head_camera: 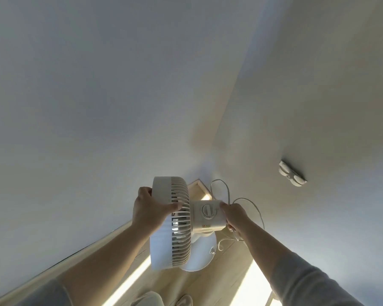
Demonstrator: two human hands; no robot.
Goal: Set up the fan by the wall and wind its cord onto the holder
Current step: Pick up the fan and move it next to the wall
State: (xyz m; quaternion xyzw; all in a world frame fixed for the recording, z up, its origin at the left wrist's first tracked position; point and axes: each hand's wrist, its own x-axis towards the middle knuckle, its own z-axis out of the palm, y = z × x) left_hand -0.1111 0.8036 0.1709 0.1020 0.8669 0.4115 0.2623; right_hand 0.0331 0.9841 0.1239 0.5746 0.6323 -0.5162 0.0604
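- My left hand (150,206) grips the rim of the fan (177,224), thumb over the grille, fingers wrapped behind the round housing.
- My right hand (234,215) is closed on the back of the motor block, beside the dial (207,210), with the cord (248,202) pinched under its fingers.
- I hold the fan up in the room corner, above the wooden floor (226,268), its round base (202,250) below the head; I cannot tell whether the base touches the floor.
- The cord loops loosely behind the fan and trails down near the base.
- A white holder (292,173) sits on the right wall (318,96), well apart from the fan, with no cord on it.
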